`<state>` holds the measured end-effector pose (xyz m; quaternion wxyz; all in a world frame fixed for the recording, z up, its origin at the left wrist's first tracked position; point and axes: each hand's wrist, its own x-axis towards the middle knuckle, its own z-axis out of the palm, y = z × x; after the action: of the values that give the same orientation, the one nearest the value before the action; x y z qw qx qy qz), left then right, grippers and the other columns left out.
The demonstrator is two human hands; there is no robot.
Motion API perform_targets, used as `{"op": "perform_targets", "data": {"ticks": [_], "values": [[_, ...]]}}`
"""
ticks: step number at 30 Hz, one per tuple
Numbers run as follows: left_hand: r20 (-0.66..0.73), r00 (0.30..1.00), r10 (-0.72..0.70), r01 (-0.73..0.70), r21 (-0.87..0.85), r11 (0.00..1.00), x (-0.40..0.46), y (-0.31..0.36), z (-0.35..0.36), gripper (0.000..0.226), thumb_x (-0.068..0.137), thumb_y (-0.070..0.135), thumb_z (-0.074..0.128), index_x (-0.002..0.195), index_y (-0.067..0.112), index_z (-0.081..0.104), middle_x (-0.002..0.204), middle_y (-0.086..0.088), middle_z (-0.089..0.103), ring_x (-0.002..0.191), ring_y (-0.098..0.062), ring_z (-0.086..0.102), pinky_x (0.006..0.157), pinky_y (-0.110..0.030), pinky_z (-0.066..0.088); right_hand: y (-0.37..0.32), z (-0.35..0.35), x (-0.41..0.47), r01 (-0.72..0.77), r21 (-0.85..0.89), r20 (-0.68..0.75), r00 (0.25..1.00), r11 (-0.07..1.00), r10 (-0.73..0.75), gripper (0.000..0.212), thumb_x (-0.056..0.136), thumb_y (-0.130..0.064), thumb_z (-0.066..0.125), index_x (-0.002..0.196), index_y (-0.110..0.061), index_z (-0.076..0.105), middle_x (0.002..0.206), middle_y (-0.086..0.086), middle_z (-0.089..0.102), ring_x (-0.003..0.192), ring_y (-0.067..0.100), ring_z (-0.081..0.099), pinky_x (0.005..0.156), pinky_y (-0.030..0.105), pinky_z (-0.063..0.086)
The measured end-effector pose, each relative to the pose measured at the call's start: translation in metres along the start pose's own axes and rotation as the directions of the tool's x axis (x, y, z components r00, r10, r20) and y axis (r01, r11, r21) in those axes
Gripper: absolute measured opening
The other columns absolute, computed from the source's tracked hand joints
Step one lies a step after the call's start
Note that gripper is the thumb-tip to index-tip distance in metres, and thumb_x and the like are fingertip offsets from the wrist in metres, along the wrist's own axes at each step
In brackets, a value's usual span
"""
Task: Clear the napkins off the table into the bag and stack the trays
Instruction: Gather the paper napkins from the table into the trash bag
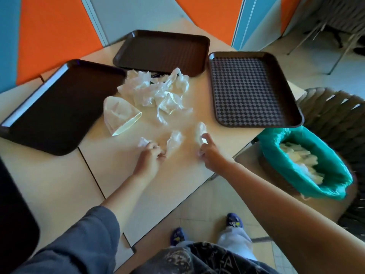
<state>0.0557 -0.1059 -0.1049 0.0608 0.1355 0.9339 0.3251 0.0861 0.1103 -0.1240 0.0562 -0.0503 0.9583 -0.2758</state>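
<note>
now, left hand: left hand (150, 154) low on the table (110, 159), fingers curled round a small crumpled napkin (143, 142)
right hand: right hand (209, 150) pinches a white napkin (201, 129) by its near end
loose napkin: one more napkin (174, 139) lies between the two hands
pile: napkin heap (156, 89) sits between the trays
trays: left tray (59, 107), far tray (164, 49), checkered tray (252, 89), all apart, unstacked
bag: green bag (308, 163) beside the table's right edge, napkins inside
</note>
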Motion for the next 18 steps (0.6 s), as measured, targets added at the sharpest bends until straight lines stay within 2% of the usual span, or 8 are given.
{"op": "perform_targets", "data": {"ticks": [1, 3, 5, 7, 10, 13, 15, 18], "values": [[-0.002, 0.999, 0.032, -0.032, 0.019, 0.999, -0.001, 0.004, 0.003, 0.008, 0.076, -0.014, 0.065, 0.083, -0.012, 0.068, 0.092, -0.019, 0.057, 0.093, -0.028, 0.055, 0.073, -0.015, 0.032, 0.005, -0.005, -0.002, 0.016, 0.0, -0.005, 1.0, 1.0, -0.016, 0.017, 0.07, 0.021, 0.051, 0.074, 0.01, 0.064, 0.123, 0.03, 0.046, 0.094, 0.036, 0.057, 0.075, 0.034, 0.048], [-0.005, 1.0, 0.03, -0.03, -0.027, 0.999, -0.007, 0.008, 0.009, 0.009, 0.075, -0.014, 0.066, 0.08, -0.008, 0.07, 0.087, -0.018, 0.062, 0.087, -0.024, 0.057, 0.072, -0.021, 0.036, 0.014, -0.013, -0.003, 0.025, -0.031, 0.004, 1.0, 0.999, -0.025, 0.022, 0.075, 0.014, 0.05, 0.087, 0.004, 0.066, 0.124, 0.019, 0.052, 0.105, 0.032, 0.054, 0.087, 0.03, 0.045], [-0.017, 0.998, 0.053, -0.054, -0.045, 0.998, -0.01, 0.024, 0.015, 0.011, 0.075, -0.013, 0.067, 0.081, -0.005, 0.07, 0.086, -0.016, 0.066, 0.081, -0.02, 0.057, 0.065, -0.018, 0.037, 0.025, -0.026, -0.005, -0.011, -0.055, 0.07, 0.997, 0.998, 0.015, 0.027, 0.078, 0.008, 0.048, 0.096, -0.004, 0.065, 0.114, 0.012, 0.057, 0.104, 0.028, 0.053, 0.089, 0.029, 0.045], [-0.015, 0.999, 0.049, -0.05, -0.075, 0.996, -0.007, 0.044, 0.022, 0.015, 0.077, -0.011, 0.065, 0.089, -0.002, 0.067, 0.085, -0.01, 0.066, 0.077, -0.021, 0.057, 0.06, -0.011, 0.035, 0.036, -0.04, -0.009, 0.015, -0.1, 0.101, 0.995, 0.995, -0.005, 0.029, 0.08, 0.006, 0.046, 0.1, -0.005, 0.063, 0.11, 0.011, 0.057, 0.102, 0.027, 0.052, 0.086, 0.03, 0.046], [-0.043, 0.999, 0.009, -0.012, -0.082, 0.997, 0.01, 0.08, 0.036, 0.023, 0.08, -0.007, 0.061, 0.101, 0.002, 0.062, 0.091, 0.0, 0.063, 0.081, -0.019, 0.057, 0.062, -0.005, 0.035, 0.061, -0.062, -0.017, 0.048, -0.129, 0.079, 0.996, 0.991, -0.038, 0.029, 0.081, 0.007, 0.045, 0.105, -0.004, 0.058, 0.109, 0.012, 0.054, 0.1, 0.028, 0.052, 0.081, 0.033, 0.046], [-0.026, 0.996, 0.088, -0.089, -0.064, 0.994, 0.028, 0.124, 0.059, 0.029, 0.077, -0.012, 0.056, 0.101, 0.002, 0.064, 0.093, -0.006, 0.065, 0.083, -0.021, 0.058, 0.067, -0.004, 0.035, 0.096, -0.087, -0.029, -0.014, -0.051, 0.051, 0.999, 0.999, 0.016, 0.045, 0.078, 0.006, 0.051, 0.119, -0.011, 0.05, 0.117, 0.009, 0.056, 0.104, 0.026, 0.054, 0.084, 0.036, 0.051], [-0.025, 0.987, 0.159, -0.16, -0.034, 0.987, 0.041, 0.152, 0.078, 0.032, 0.072, -0.016, 0.057, 0.098, 0.001, 0.066, 0.094, -0.011, 0.066, 0.082, -0.022, 0.057, 0.07, -0.009, 0.035, 0.122, -0.104, -0.038, -0.075, -0.018, 0.01, 0.997, 0.997, 0.075, 0.055, 0.077, 0.004, 0.056, 0.128, -0.016, 0.047, 0.124, 0.008, 0.057, 0.109, 0.026, 0.055, 0.089, 0.035, 0.05], [-0.023, 0.979, 0.205, -0.205, 0.0, 0.979, 0.055, 0.184, 0.103, 0.029, 0.07, -0.012, 0.063, 0.095, 0.0, 0.067, 0.095, -0.017, 0.059, 0.083, -0.023, 0.055, 0.07, -0.009, 0.033, 0.155, -0.123, -0.049, -0.024, -0.025, -0.018, 1.0, 0.999, 0.024, 0.037, 0.075, 0.001, 0.059, 0.109, -0.01, 0.062, 0.109, 0.009, 0.061, 0.101, 0.028, 0.057, 0.082, 0.033, 0.048]]}}
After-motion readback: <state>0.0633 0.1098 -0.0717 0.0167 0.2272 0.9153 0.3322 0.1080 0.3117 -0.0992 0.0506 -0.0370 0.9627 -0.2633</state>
